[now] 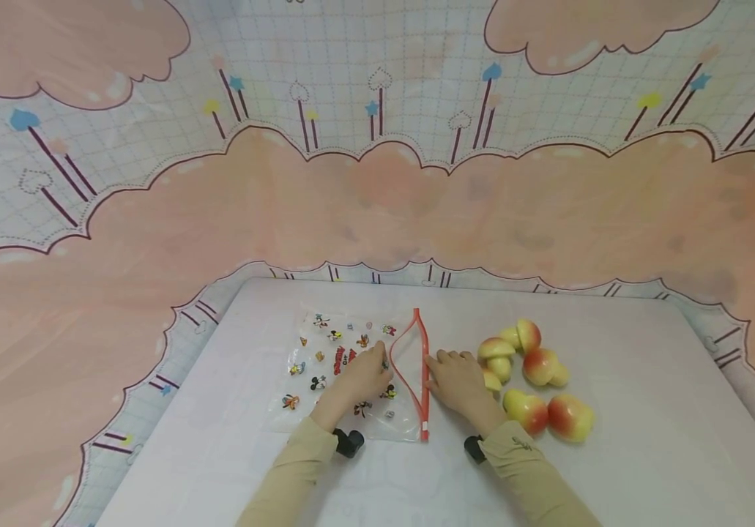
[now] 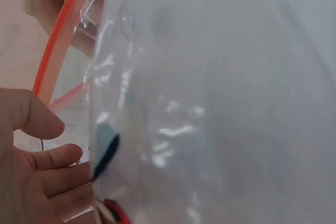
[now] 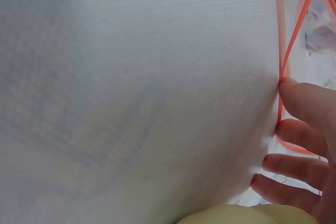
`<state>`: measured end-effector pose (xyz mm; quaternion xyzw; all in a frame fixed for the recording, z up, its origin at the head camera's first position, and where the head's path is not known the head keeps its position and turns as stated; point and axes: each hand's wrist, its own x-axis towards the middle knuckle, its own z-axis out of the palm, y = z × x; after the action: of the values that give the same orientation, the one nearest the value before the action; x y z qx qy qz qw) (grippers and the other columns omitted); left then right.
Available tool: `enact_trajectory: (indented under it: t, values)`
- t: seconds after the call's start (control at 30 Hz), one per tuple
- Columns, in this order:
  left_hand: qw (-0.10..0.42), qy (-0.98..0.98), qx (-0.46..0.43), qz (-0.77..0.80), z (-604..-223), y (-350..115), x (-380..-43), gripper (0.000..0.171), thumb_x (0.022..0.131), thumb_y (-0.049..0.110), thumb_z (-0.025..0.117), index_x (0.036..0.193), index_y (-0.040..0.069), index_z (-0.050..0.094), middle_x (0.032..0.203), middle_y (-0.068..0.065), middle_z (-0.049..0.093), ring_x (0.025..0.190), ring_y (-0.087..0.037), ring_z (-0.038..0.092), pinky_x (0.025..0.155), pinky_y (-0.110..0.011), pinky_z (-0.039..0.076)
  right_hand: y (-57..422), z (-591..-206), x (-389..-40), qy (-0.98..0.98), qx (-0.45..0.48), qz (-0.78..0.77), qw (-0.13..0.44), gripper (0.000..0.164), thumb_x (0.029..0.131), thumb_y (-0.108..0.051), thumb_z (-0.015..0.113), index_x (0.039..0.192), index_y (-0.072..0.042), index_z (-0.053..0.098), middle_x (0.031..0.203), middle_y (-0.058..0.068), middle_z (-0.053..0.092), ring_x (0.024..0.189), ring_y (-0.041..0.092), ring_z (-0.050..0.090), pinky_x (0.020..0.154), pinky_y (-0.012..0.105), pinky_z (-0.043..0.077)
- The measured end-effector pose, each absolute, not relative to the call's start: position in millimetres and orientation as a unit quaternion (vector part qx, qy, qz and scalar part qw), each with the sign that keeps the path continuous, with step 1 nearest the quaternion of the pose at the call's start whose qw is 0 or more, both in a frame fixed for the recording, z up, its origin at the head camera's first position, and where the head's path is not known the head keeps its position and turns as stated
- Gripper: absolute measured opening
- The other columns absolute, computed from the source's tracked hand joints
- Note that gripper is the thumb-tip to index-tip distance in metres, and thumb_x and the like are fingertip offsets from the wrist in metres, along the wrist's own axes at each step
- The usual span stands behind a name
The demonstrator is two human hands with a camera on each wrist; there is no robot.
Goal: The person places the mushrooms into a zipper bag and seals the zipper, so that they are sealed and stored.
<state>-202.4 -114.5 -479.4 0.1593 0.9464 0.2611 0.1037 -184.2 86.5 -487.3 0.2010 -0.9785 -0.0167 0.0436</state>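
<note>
A clear zip bag [image 1: 370, 410] printed with small cartoon figures lies flat on the table, its red zip edge [image 1: 425, 366] facing right and its mouth parted. My left hand [image 1: 364, 377] is over the bag beside the mouth; in the left wrist view its thumb [image 2: 44, 121] stands apart from the fingers, with nothing gripped between them. With its fingertips at the red zip edge, my right hand [image 1: 459, 380] rests on the table. In the right wrist view its thumb [image 3: 304, 100] touches the red strip and the fingers are extended. Close by the right hand lies a toy mushroom [image 1: 498, 351], yellow with a reddish cap.
Several more yellow-and-red toy mushrooms [image 1: 570, 419] are grouped right of the right hand. The white table [image 1: 654, 424] meets a cloud-patterned cloth [image 1: 377, 212] at the back and sides.
</note>
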Motion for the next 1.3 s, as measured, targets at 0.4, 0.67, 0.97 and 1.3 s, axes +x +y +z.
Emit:
enact_trajectory:
  t: [0.4,0.67,0.97,1.3]
  values:
    - [0.098,0.958,0.15,0.226,-475,-113,-195,0.06,0.093,0.047,0.056,0.124,-0.005,0.053,0.114,-0.017,0.062,0.093,-0.024,0.062,0.081,-0.04,0.052,87,-487,-184,-0.979,0.2,-0.017,0.038,0.046,0.086,-0.04,0.067,0.124,-0.015,0.064,0.108,0.007,0.065,0.104,0.025,0.063,0.09,0.043,0.047]
    - [0.064,0.959,0.112,0.252,-474,-107,-198,0.029,0.094,0.033,0.054,0.095,0.004,0.056,0.076,-0.006,0.058,0.061,-0.016,0.051,0.053,-0.028,0.041,86,-486,-183,-0.979,0.198,-0.013,0.034,0.045,0.086,-0.039,0.066,0.124,-0.014,0.064,0.107,0.007,0.065,0.103,0.025,0.063,0.092,0.042,0.047]
    - [0.028,0.958,0.107,0.263,-468,-96,-198,0.014,0.088,0.019,0.057,0.091,0.007,0.051,0.067,-0.002,0.052,0.052,-0.013,0.046,0.044,-0.025,0.034,83,-484,-185,-0.98,0.198,-0.002,0.029,0.05,0.084,-0.045,0.067,0.12,-0.01,0.064,0.107,0.01,0.066,0.101,0.028,0.062,0.091,0.043,0.046]
    - [-0.065,0.954,0.141,0.256,-453,-97,-193,0.01,0.082,0.012,0.063,0.083,0.007,0.055,0.058,0.001,0.051,0.046,-0.007,0.04,0.04,-0.018,0.028,81,-486,-186,-0.98,0.199,-0.025,0.021,0.055,0.084,-0.048,0.066,0.125,-0.011,0.062,0.125,0.009,0.063,0.115,0.028,0.059,0.102,0.047,0.041]
